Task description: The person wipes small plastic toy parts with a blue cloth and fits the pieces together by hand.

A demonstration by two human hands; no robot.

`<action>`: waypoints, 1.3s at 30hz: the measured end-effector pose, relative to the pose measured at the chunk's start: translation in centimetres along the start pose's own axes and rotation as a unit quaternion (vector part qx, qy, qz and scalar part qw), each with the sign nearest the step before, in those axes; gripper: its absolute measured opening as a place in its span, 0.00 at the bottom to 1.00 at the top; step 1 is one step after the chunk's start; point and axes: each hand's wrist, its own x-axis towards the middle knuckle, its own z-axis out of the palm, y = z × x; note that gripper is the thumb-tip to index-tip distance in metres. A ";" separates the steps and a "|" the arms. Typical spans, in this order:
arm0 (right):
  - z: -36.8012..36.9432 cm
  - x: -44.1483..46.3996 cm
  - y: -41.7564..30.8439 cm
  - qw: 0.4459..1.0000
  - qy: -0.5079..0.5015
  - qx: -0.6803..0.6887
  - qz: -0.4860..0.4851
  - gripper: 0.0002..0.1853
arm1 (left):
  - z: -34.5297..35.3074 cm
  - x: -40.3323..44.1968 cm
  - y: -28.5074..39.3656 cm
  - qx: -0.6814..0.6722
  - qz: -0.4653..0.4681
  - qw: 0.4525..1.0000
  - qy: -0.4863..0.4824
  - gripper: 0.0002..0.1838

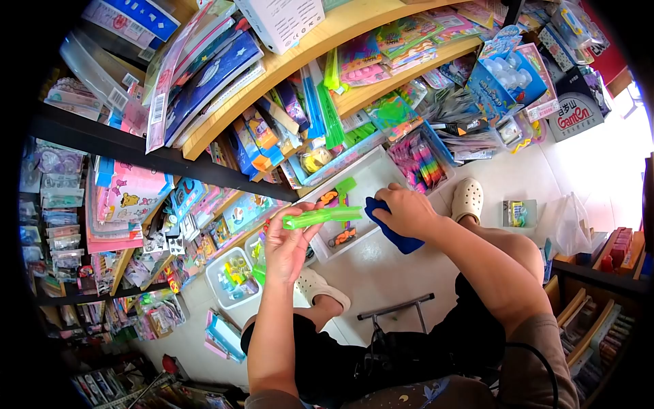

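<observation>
Closed around one end of a bright green plastic toy (323, 217) is my left hand (287, 244), its fingers pinching it over the white bin. My right hand (403, 213) grips a dark blue cloth (400, 238), which touches or nearly touches the toy's other end. Below them lies the white bin (375, 247), holding a few small items, among them an orange and black piece (343, 237) and another green piece (346, 185).
Wooden shelves (293, 58) packed with stationery curve across the front and left. A small white basket (234, 278) of coloured toys stands on the floor. A clear container (519, 213), a plastic bag (569, 225) and a Ganten box (578, 109) are at the right.
</observation>
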 end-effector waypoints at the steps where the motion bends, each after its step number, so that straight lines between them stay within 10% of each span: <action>1: -0.3 0.1 0.1 1.000 0.015 0.017 -0.009 0.14 | -0.1 0.0 0.0 -0.011 0.002 1.000 -0.002 0.12; 14: -2.0 1.3 -1.0 0.910 0.064 0.407 -0.038 0.11 | -0.8 0.4 0.2 -0.049 0.004 0.999 0.013 0.10; 18: -1.4 0.1 -3.3 0.961 0.103 0.195 -0.169 0.11 | -0.1 0.3 -0.5 0.007 -0.010 0.999 0.043 0.10; 22: 0.2 0.2 -3.2 0.994 0.051 0.020 -0.097 0.10 | -0.2 0.3 -2.0 0.072 -0.011 0.997 0.039 0.11; 28: 0.1 0.2 -2.9 0.999 0.044 0.015 -0.027 0.10 | -0.1 0.3 -1.9 0.065 -0.023 0.996 0.048 0.10; 39: 1.7 0.2 -2.9 0.965 0.121 -0.091 -0.214 0.07 | -0.2 0.0 -2.1 0.268 -0.116 0.950 0.109 0.13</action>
